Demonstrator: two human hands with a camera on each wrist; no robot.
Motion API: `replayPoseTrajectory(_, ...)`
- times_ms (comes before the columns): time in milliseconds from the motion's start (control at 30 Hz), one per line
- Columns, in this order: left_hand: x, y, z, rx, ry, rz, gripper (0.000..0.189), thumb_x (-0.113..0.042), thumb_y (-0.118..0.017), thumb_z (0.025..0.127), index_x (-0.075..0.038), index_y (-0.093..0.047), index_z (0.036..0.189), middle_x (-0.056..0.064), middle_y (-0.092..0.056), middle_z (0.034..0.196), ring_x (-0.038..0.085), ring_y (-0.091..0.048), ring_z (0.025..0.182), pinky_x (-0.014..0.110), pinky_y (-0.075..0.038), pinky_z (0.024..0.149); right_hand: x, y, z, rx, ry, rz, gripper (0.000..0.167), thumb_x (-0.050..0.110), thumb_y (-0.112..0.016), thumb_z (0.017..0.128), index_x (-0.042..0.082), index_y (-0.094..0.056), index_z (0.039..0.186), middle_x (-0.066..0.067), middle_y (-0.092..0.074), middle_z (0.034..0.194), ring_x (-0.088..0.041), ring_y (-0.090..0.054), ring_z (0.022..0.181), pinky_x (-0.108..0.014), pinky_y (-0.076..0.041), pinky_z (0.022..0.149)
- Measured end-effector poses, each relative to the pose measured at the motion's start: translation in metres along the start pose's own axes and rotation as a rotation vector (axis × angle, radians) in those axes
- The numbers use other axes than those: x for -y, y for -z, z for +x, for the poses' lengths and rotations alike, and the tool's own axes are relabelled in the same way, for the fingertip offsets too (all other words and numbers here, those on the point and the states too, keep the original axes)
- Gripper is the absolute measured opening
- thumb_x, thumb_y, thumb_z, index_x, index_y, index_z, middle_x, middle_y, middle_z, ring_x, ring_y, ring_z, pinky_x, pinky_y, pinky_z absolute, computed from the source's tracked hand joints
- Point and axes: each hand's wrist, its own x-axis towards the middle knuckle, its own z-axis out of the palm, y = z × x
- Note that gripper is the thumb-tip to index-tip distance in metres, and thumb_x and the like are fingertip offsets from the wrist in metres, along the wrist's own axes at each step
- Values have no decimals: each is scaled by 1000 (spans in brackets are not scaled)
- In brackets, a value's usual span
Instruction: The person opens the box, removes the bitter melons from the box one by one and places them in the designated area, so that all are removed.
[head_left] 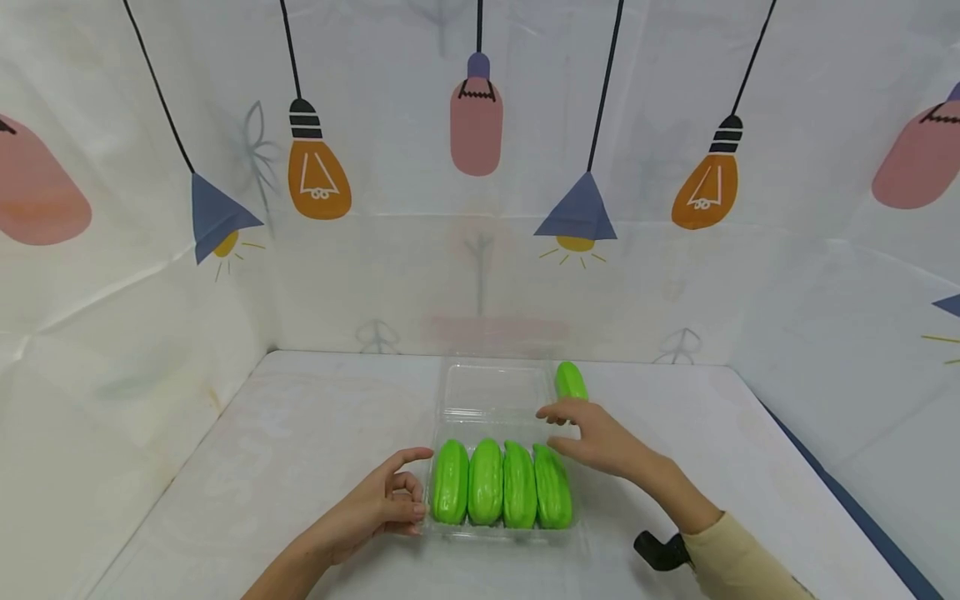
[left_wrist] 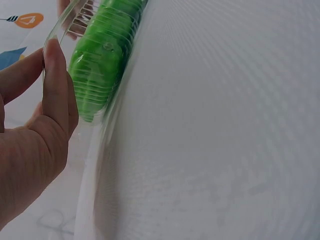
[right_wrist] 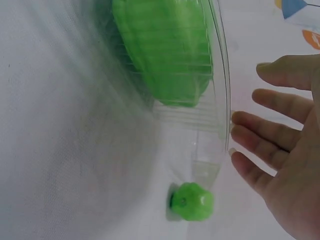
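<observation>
Several bright green, ribbed toy cucumbers (head_left: 486, 483) lie side by side in a clear plastic box (head_left: 517, 535). Its transparent lid (head_left: 497, 387) is folded back behind it. At the box's left wall is my left hand (head_left: 378, 504), fingers loosely bent and fingertips right at the rim; the left wrist view shows its thumb (left_wrist: 54, 82) against the clear edge. My right hand (head_left: 596, 437) is over the box's right back side, fingers spread and holding nothing. Just beyond its fingers, another green toy cucumber (head_left: 571, 381) lies on the table beside the lid.
The white tabletop (head_left: 322, 425) meets a pale wall sheet (head_left: 420, 275) printed with hanging lamps, at the back and sides. A black wrist device (head_left: 662, 551) sticks out by the right sleeve (head_left: 742, 558). A dark blue strip (head_left: 847, 500) runs along the right edge.
</observation>
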Motion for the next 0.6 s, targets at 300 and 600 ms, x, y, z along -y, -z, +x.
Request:
replayPoseTrajectory(300, 1, 0, 0, 0, 3, -7, 80, -8, -70, 90, -13, -23, 154, 1, -52, 94, 13, -61, 81, 32, -60, 74, 16, -7, -3, 58, 23, -171, 31, 19, -68, 92, 10, -68, 121, -5, -68, 112, -23, -64, 101, -36, -55, 82)
replayPoseTrajectory(600, 1, 0, 0, 0, -1, -8, 79, -8, -70, 90, -14, -24, 154, 1, -52, 94, 13, -61, 81, 32, -60, 74, 25, -18, -3, 59, 56, -352, 30, 21, -68, 90, 11, -70, 118, -1, -69, 110, -18, -65, 102, -38, -56, 84)
